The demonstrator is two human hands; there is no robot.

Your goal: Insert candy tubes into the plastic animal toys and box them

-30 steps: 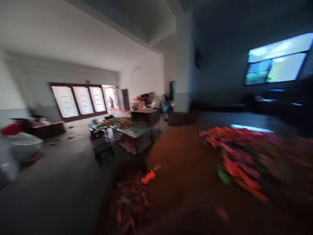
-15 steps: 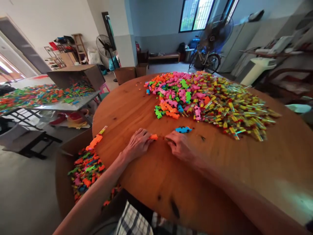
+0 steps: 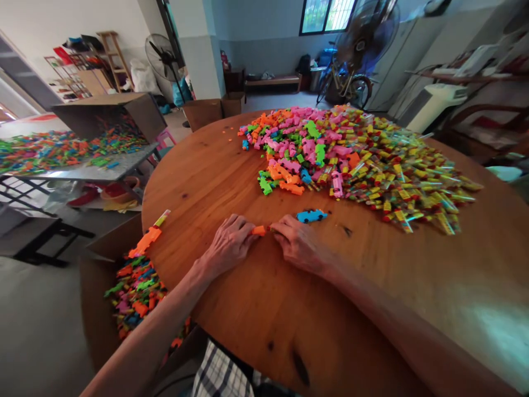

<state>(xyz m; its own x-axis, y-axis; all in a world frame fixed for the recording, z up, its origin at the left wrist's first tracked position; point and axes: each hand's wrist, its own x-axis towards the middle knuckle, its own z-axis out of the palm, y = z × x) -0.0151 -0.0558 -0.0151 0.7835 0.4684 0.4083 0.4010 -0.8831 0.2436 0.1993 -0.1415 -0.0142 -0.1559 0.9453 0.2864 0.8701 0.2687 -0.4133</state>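
Observation:
Closed fingers of my left hand [image 3: 231,240] grip an orange toy car [image 3: 259,230], only its end showing. My right hand [image 3: 295,242] is closed in a pinch close to that end. A small reddish tip pokes out between its fingers, and the rest is hidden. Just beyond my right hand a blue toy car [image 3: 311,215] lies on the table. An orange toy car with a clear-and-yellow tube [image 3: 144,241] rests at the table's left edge.
The round wooden table [image 3: 198,176] bears a heap of coloured toy cars [image 3: 289,149] beside a pile of yellow tubes [image 3: 405,176]. At the lower left, a cardboard box [image 3: 96,309] holds many coloured toys. Another table [image 3: 103,172] with toys stands further left.
My right hand has moved left, bringing its pinched tip up near the end of the orange car. My left hand keeps its hold. The view has shifted slightly.

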